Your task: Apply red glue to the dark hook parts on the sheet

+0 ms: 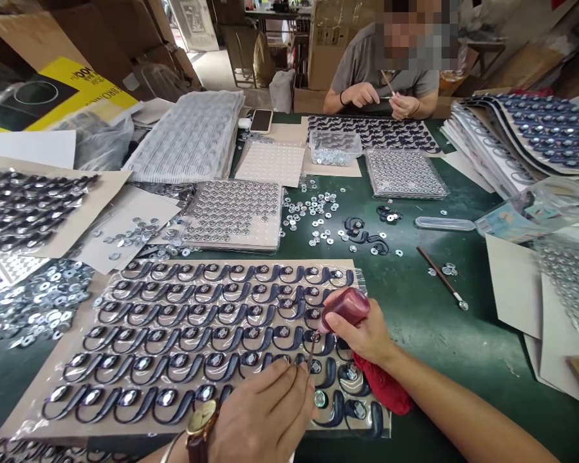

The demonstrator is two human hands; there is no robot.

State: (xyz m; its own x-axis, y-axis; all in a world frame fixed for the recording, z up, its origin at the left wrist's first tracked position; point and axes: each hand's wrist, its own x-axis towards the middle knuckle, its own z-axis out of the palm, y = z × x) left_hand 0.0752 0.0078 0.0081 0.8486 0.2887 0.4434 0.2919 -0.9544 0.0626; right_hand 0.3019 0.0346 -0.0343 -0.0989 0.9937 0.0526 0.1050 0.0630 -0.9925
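Observation:
My right hand (pixel 374 337) is wrapped round a dark red squeeze bottle (pixel 350 307), tilted down to the left. A thin needle-like tip (pixel 312 354) points from it toward my left fingertips. My left hand (pixel 270 408), wearing a watch (pixel 202 418), rests low over the sheet with its fingers pressed together; what they hold, if anything, is hidden. Beneath both hands lies a film-covered card sheet (pixel 84 421) carrying rows of dark curved pieces (pixel 166 399) with shiny round studs. One round stud (pixel 321 399) beside my left fingers looks green. A red cloth (pixel 386 389) lies under my right wrist.
Loose metal discs (pixel 33 302) heap at left, more discs (pixel 313 212) scatter mid-table. A stud tray (pixel 234 215) and a clear box (pixel 335 146) stand beyond. A brown stick (pixel 441 276) lies at right. Across the table, a person (pixel 386 83) holds a thin stick.

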